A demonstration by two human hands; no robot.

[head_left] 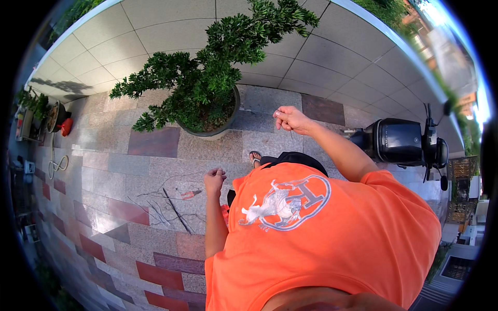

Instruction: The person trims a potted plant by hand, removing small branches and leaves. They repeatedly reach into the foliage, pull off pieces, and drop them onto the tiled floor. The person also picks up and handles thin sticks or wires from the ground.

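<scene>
My right hand [292, 119] is raised to the right of the potted bonsai-like tree [207, 85], apart from its leaves. Its fingers are pinched together, and a short, thin strand that looks like wire shows at the hand. Lower and to the left, close to my body, my left hand [214, 181] is closed with fingertips together. Whatever it may hold is too small to make out. On the paving left of that hand lie red-handled pliers [191, 194], beside several loose lengths of dark wire [176, 210].
The tree's round pot [236, 111] stands before a tiled wall [337, 57]. A black scooter [404, 141] is parked at the right. At far left are another potted plant [54, 116], a red watering-can-like object [66, 126] and a coiled hose [58, 165].
</scene>
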